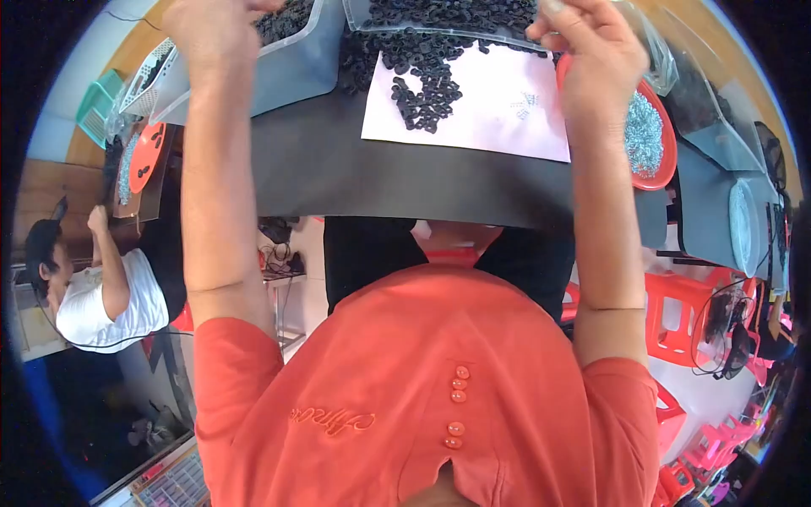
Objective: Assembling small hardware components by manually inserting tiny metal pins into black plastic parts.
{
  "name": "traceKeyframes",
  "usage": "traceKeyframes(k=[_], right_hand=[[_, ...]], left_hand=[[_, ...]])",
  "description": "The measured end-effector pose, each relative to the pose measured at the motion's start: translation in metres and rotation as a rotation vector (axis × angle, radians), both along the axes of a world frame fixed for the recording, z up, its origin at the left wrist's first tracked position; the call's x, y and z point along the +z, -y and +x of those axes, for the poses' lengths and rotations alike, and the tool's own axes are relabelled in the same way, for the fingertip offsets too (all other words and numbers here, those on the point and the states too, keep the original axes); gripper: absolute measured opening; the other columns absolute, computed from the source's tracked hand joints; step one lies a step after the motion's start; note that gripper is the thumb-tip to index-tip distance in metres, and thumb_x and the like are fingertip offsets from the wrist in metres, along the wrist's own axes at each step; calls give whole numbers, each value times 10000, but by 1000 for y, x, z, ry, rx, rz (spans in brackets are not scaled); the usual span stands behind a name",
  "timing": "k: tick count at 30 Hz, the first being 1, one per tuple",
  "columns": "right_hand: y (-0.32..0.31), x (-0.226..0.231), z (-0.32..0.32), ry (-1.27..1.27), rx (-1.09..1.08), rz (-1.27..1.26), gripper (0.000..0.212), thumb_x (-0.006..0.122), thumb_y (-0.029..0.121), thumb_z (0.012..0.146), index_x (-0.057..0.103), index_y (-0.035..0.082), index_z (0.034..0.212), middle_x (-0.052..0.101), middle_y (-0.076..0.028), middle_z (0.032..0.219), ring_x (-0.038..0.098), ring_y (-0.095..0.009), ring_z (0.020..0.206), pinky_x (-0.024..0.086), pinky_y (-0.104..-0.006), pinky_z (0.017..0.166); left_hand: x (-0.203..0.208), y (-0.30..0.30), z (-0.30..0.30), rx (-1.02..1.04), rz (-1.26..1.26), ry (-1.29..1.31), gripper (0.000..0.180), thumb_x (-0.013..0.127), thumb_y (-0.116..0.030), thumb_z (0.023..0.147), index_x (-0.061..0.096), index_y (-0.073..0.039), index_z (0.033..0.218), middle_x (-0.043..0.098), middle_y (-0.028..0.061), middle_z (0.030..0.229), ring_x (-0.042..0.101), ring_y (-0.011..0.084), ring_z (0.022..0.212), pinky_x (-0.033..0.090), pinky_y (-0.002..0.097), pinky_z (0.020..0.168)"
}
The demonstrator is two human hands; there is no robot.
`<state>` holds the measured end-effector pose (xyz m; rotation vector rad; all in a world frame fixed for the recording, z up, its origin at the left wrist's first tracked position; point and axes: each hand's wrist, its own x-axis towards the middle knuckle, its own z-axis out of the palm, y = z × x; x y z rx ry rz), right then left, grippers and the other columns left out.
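My left hand point(213, 27) is raised at the top edge, over the left clear plastic bin point(291, 76); most of its fingers are cut off by the frame. My right hand point(598, 49) is up beside the white sheet point(498, 131), its fingers bent together in a pinch; whatever they hold is too small to make out. Small black ring-like parts point(427, 100) lie heaped on the sheet's left half, and more fill a second clear bin point(448, 32) behind it. Partly under my right wrist is a red bowl point(665, 165) of small shiny silvery-blue pieces point(644, 135).
The dark tabletop point(397, 182) ends just before my lap. A white basket point(156, 80) and a green basket point(100, 106) stand at far left. A person in a white shirt point(118, 300) works on the left. Red stools point(680, 317) stand at right, below a light-blue tray point(743, 228).
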<state>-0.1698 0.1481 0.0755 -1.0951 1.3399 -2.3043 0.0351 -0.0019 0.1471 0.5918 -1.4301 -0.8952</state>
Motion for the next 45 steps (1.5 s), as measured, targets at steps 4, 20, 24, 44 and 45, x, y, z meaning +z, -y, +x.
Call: traceKeyframes(k=[4,20,24,44,45], right_hand=[[-14,26,2,140,102,-88,110,597,-9,827,601,-43,932,595,-67,698,546,-124,550,420,-213,516],[-13,-48,-45,-49,-7,285,136,662,54,821,681,0,944,631,-6,722,561,-51,612,410,-171,545],[-8,-56,-50,-214,1,379,124,665,74,819,688,12,923,627,1,717,548,-49,615,414,-189,551],[-1,-64,-45,-66,357,461,137,631,54,814,654,-17,929,636,-42,722,576,-83,583,448,-201,519],[-1,-63,-44,-48,346,443,146,625,33,810,651,-24,942,635,-42,722,574,-81,585,448,-199,522]], left_hand=[[-7,18,6,450,-444,566,131,644,-57,747,625,15,855,599,99,700,584,219,659,467,341,616],[-164,-69,-130,-203,-696,1111,129,648,-116,746,647,-27,839,629,138,902,616,331,892,504,417,737],[-156,-54,-123,-366,-305,754,85,646,-84,786,648,-1,802,652,109,754,628,216,679,493,345,639],[-131,-64,-107,-749,641,271,126,583,-93,899,602,9,828,612,87,703,547,138,538,384,250,440],[-130,-64,-107,-730,654,267,128,582,-90,899,604,16,830,612,93,706,542,138,531,384,249,440]])
